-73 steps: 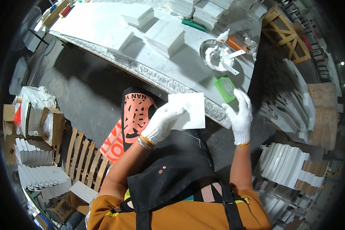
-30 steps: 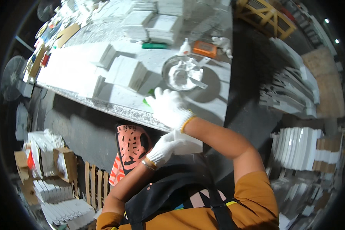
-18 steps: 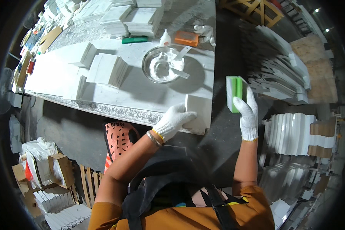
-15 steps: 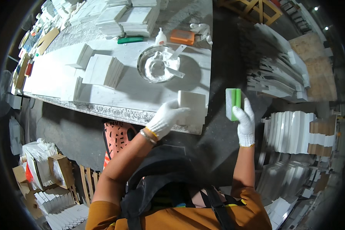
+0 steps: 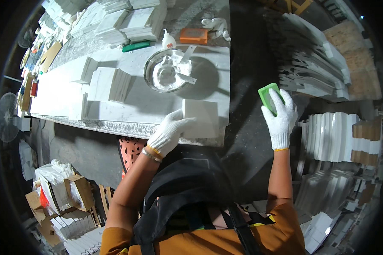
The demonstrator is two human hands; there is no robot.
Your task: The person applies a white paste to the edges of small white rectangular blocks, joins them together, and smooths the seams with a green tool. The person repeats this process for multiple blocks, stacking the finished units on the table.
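Observation:
A square white stone tile (image 5: 200, 118) rests at the near right corner of the worktable. My left hand (image 5: 168, 132), in a white knit glove, grips the tile's left edge, thumb across the top face. Out past the table's right edge, my gloved right hand (image 5: 281, 114) holds a green hand sanding block (image 5: 269, 97) up in the air, fingers curled over it. Behind the tile stands a metal bowl (image 5: 146, 76) of white paste with two flat scrapers (image 5: 186, 78) in it.
Upright white tiles (image 5: 108, 84) stand left of the bowl. Toward the far side are a white squeeze bottle (image 5: 168, 40), an orange box (image 5: 193, 36), a green block (image 5: 136, 46) and a crumpled glove (image 5: 217, 28). Stacked slabs (image 5: 312, 59) and bundled panels (image 5: 330, 137) line the right.
My right hand has moved right and slightly away from me, turning the sanding block so its green side shows. My left hand still grips the tile. The whole view has shifted a little.

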